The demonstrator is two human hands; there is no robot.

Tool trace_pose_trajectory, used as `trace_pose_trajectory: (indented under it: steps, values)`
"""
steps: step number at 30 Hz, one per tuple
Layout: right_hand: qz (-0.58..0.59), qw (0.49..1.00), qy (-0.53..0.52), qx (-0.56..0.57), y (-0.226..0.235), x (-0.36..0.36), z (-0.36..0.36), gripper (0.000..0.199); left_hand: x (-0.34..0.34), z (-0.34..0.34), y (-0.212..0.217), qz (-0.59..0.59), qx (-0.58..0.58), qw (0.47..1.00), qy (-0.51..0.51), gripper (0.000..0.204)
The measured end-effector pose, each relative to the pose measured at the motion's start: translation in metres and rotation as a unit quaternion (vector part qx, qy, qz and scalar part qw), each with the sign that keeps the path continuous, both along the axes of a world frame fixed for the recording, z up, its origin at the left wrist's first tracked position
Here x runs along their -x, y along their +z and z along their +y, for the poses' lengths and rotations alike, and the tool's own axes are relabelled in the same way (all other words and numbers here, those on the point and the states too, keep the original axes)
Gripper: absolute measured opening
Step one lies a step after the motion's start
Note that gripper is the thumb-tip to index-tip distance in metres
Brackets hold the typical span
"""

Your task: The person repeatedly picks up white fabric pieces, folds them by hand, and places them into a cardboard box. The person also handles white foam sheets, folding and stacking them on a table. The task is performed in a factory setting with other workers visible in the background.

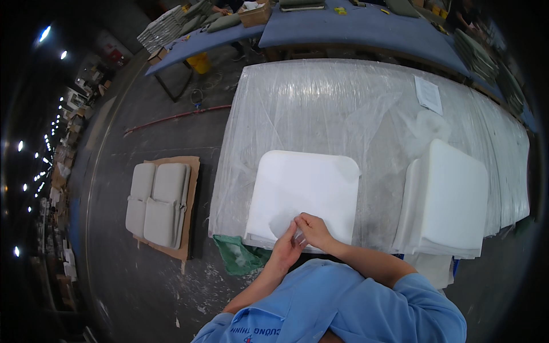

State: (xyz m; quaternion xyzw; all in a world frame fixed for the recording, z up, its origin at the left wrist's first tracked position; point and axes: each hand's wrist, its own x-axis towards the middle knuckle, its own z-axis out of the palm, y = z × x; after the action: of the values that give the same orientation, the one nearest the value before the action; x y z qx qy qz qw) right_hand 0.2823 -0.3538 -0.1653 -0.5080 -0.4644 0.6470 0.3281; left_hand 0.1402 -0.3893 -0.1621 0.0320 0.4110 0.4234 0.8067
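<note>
Both my hands meet over the near edge of a white, round-cornered foam pad, which lies on top of a low stack. My left hand is closed in a pinch, its fingertips against those of my right hand, whose fingers are also curled together. Just beyond the fingertips shows a small, thin, pale piece, greyish and partly see-through. The two hands seem to pinch it between them, though its kind cannot be made out and part of it is hidden behind the fingers.
Plastic film covers the broad work surface. More white pads are stacked at right, near a paper sheet. A green bag hangs at the near left corner. Grey cushions lie on cardboard on the floor. Blue tables stand beyond.
</note>
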Motion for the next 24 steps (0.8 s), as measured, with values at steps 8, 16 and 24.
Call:
trace_pose_trajectory:
  steps: [8,16,24]
  values:
    - [-0.176,0.974,0.018,-0.138,-0.010,-0.039,-0.011,0.039,-0.013,0.011,-0.007,0.062,-0.070,0.989,0.115,0.051]
    - [0.001,0.998,0.054,-0.043,-0.005,-0.020,0.010,0.021,0.011,0.036,0.007,0.130,-0.045,0.989,0.056,0.059]
    - [-0.231,0.966,0.109,-0.033,-0.050,-0.042,0.041,0.034,0.031,0.079,0.008,0.249,-0.102,0.960,0.075,0.055]
